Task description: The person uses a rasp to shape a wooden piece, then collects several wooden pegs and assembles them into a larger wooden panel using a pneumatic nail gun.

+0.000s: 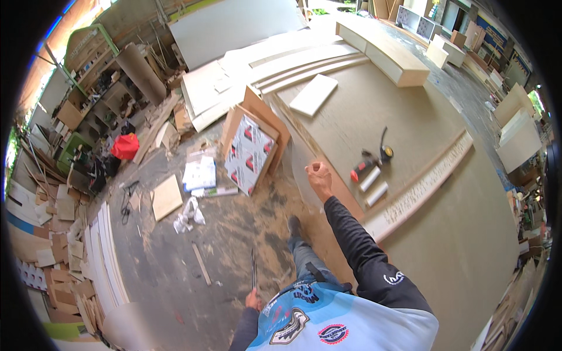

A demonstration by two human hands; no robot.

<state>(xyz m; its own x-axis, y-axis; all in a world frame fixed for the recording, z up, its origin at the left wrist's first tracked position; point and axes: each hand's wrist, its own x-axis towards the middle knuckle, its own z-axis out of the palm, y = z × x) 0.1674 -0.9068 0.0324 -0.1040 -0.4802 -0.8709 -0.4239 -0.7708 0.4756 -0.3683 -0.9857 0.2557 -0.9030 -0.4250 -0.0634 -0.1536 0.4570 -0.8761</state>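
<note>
My right hand (319, 179) is stretched out over the near edge of the big board-topped worktable (451, 251). Its fingers are curled closed, and whatever may be inside them is hidden. Just right of it lie a red-and-black hand tool (364, 168), two short white cylinders (370, 179) and a yellow-and-black round tool (386, 152) with a dark strap-like part. Low at my side, my left hand (253, 300) is closed round a long thin metal tool (254, 269) that points away from me; its exact kind is too small to tell.
A long curved strip (424, 190) lies along the worktable, with a white panel (314, 95) and a long pale box (386, 52) farther back. Leaning boards (252, 146) stand beside the table. Papers (200, 173), a pale board (167, 198), a crumpled cloth (189, 215) and sawdust cover the floor.
</note>
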